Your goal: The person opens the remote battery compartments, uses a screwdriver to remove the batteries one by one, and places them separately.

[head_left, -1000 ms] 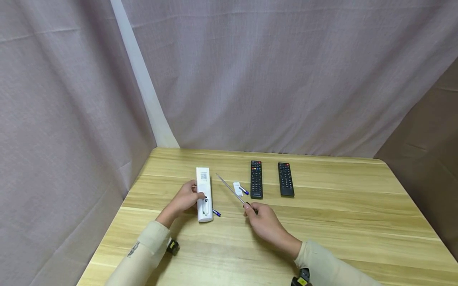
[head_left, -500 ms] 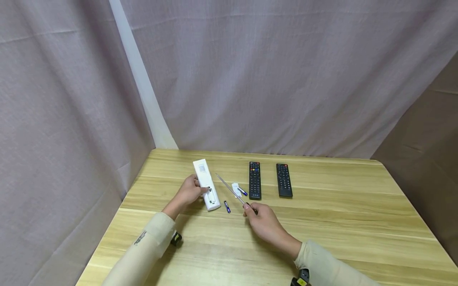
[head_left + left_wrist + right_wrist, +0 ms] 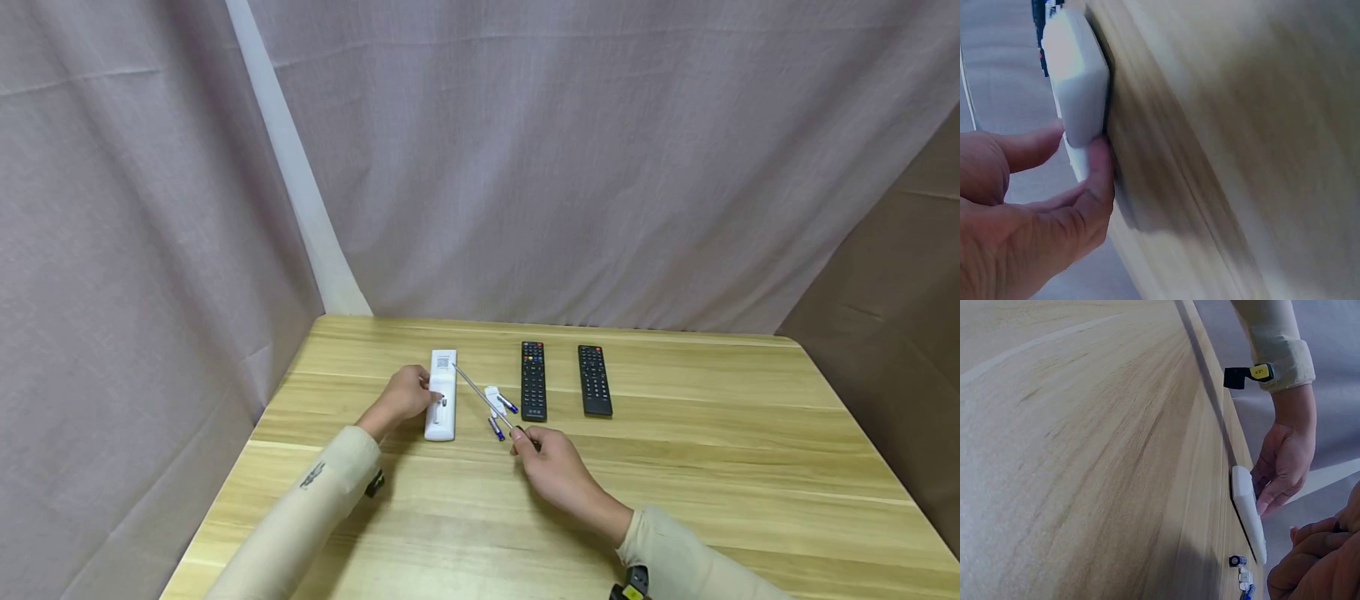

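The left hand (image 3: 405,395) pinches the white remote (image 3: 445,382) at its left long side, with the thumb on the upper face; the right hand (image 3: 556,468), right of the frame's middle, holds the screwdriver (image 3: 472,384) by its dark handle. The white remote is below the centre of the frame, back up, with its battery bay uncovered; whether it lies fully flat on the table (image 3: 720,467), I cannot tell. It should be light and stiff, I judge, and its smooth shell may slip a little, so the two long sides give the safest hold; the small metal contacts in the bay are probably its most delicate part. To its right are two batteries (image 3: 496,429) and a white piece (image 3: 492,393), then two black remotes (image 3: 533,385).
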Motion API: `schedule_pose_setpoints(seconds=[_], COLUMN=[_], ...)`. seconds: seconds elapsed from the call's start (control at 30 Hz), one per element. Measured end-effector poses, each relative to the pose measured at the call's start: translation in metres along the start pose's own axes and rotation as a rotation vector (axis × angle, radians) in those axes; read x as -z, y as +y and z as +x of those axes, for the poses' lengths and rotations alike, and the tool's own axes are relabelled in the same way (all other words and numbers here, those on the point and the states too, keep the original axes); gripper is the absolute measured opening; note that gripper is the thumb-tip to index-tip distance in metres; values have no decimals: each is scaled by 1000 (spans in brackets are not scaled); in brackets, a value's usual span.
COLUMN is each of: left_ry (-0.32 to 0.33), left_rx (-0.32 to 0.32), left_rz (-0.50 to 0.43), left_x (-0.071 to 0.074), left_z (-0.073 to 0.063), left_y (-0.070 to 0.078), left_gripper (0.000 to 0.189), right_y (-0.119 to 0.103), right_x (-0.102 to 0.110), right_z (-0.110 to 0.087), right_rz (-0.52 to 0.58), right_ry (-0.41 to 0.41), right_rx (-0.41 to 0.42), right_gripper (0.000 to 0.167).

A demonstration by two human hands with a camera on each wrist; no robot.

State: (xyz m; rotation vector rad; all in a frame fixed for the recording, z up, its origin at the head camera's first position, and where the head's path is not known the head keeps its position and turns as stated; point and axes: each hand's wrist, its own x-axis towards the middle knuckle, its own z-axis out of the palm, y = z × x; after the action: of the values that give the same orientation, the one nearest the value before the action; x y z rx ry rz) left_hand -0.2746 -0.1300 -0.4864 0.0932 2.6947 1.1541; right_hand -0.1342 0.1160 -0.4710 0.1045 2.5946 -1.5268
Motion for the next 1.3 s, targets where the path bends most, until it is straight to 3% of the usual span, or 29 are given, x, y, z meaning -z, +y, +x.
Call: schedule_pose_setpoints(seconds=[0.33,0.7,1.0,1.1,1.3], left_ry=[-32,-57,-185,-177,-140], left_rx=[22,-18,-86,-99,-72], left_rz=[-14,-16,130,147,130], left_x=[1,0,0,-2,-5], left_z=[2,7,4,5,11], left_y=[-2,-5,1,3,3], left_gripper=[37,43,43,32,35], right_y=[0,0,3,5,7], right_x=[0,2,5,7,10], right_z=[3,3,2,2,2], right_rz=[8,11,7,-1,-2], right_ry=[-5,-2,4,6,11], right_rx=[11,11,-5,-13,-6], right_gripper=[34,34,35,34,33])
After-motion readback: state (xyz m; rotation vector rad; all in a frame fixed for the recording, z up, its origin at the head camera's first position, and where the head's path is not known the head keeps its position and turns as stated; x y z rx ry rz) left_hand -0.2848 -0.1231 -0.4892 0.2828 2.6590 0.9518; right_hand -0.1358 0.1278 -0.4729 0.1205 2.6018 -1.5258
